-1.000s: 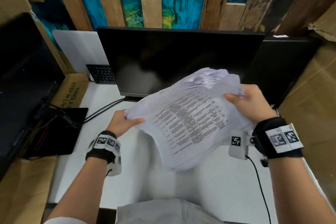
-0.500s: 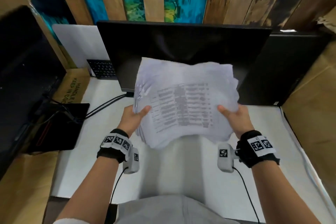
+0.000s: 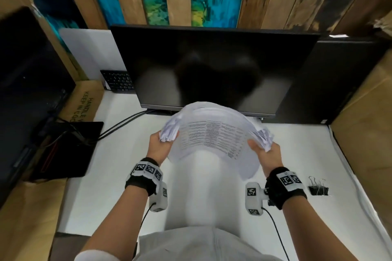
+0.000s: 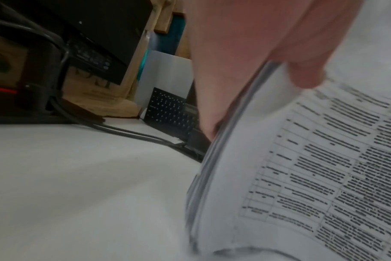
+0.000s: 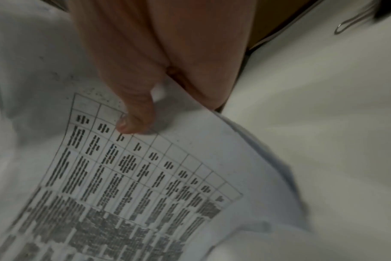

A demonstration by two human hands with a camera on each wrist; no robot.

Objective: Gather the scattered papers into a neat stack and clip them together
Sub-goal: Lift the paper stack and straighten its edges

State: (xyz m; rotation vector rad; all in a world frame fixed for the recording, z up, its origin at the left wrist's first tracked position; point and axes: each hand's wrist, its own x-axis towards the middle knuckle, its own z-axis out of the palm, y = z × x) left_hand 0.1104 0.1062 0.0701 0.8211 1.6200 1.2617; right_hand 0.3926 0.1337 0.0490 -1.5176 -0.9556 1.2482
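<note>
A thick stack of printed papers (image 3: 212, 137) bows upward above the white desk (image 3: 106, 176), held at both short edges. My left hand (image 3: 161, 146) grips the left edge, thumb on top in the left wrist view (image 4: 301, 76). My right hand (image 3: 265, 154) grips the right edge, its thumb (image 5: 134, 121) pressing on the printed table. The sheet edges (image 4: 212, 159) look roughly aligned but blurred. Two black binder clips (image 3: 318, 187) lie on the desk just right of my right wrist; a wire handle of a clip (image 5: 351, 19) shows in the right wrist view.
A dark monitor (image 3: 212, 65) stands right behind the papers, with cables (image 3: 121, 125) running left to black equipment (image 3: 63, 150). A keyboard (image 3: 117, 80) leans at the back left. Cardboard (image 3: 364, 133) walls the right side. Wrist camera cords trail toward me.
The papers have come down from in front of the monitor toward the desk and now bow upward between my hands. The view tilted down, bringing the binder clips into sight.
</note>
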